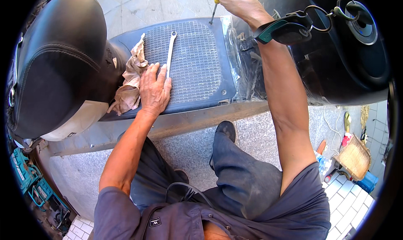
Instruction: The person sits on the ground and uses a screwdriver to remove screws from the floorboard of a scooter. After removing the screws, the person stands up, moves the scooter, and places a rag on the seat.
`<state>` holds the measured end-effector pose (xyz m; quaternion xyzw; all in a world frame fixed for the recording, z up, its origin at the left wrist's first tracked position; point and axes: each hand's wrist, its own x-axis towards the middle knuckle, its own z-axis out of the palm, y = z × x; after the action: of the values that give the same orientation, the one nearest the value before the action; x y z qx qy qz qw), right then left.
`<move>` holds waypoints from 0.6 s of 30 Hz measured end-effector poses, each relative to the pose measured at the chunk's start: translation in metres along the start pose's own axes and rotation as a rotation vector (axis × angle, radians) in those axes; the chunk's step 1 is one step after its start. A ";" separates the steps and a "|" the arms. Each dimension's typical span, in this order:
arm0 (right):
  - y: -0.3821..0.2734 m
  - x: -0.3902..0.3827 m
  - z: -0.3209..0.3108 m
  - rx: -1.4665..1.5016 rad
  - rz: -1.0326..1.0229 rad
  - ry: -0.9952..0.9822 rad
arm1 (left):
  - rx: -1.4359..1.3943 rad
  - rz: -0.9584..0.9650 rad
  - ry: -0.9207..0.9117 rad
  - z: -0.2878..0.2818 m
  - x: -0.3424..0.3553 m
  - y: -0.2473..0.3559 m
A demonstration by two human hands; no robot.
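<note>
At the top edge of the view, the person's right hand is curled around a thin screwdriver with a yellow handle and a grey metal shaft. The top of this hand is cut off, so I cannot tell how every finger sits. The screwdriver is below the hand's left side and points down. Its tip is at the far right corner of a flat black plastic footboard with a grey grid on top.

The left hand is well apart from the screwdriver, nearer to the person. It lies flat and open, palm down, on the near left part of the footboard, and grips nothing. A long silver metal wrench lies on the grid, its low end right by the first finger and thumb. I cannot tell if they touch it. Crumpled light-brown cloth or paper lies just left of the hand, beside a big black padded seat.
</note>
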<state>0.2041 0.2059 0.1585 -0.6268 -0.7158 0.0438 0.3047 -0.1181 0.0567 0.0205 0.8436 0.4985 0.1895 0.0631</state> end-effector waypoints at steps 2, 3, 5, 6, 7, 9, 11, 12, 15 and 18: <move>-0.001 0.002 0.002 0.019 -0.018 -0.003 | 0.001 -0.003 0.003 0.000 -0.001 -0.001; -0.001 0.002 0.003 0.016 -0.028 -0.002 | -0.001 -0.004 0.006 0.001 -0.001 -0.001; -0.005 0.002 0.006 0.020 -0.055 -0.003 | 0.001 -0.003 0.017 -0.002 -0.003 -0.004; -0.003 0.001 0.003 -0.030 -0.069 -0.020 | 0.002 0.000 0.025 -0.001 -0.002 -0.003; 0.000 -0.005 0.000 -0.073 -0.082 -0.038 | 0.008 0.001 0.028 -0.001 -0.003 -0.004; -0.018 -0.019 -0.019 0.102 0.028 -0.075 | -0.011 -0.001 0.034 -0.004 0.002 0.001; -0.013 -0.014 -0.033 0.179 0.135 -0.045 | -0.029 0.025 0.055 -0.003 0.008 0.003; -0.007 -0.013 -0.031 0.127 0.121 -0.033 | -0.024 0.021 0.056 -0.004 0.003 0.000; -0.004 -0.006 -0.022 0.050 0.082 0.005 | -0.034 0.001 0.065 -0.001 -0.003 -0.005; -0.025 -0.007 -0.014 -0.027 0.108 0.005 | -0.029 0.015 0.087 -0.004 -0.003 -0.005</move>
<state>0.1896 0.1899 0.1787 -0.6688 -0.6806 0.0490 0.2952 -0.1254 0.0564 0.0219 0.8373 0.4916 0.2336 0.0523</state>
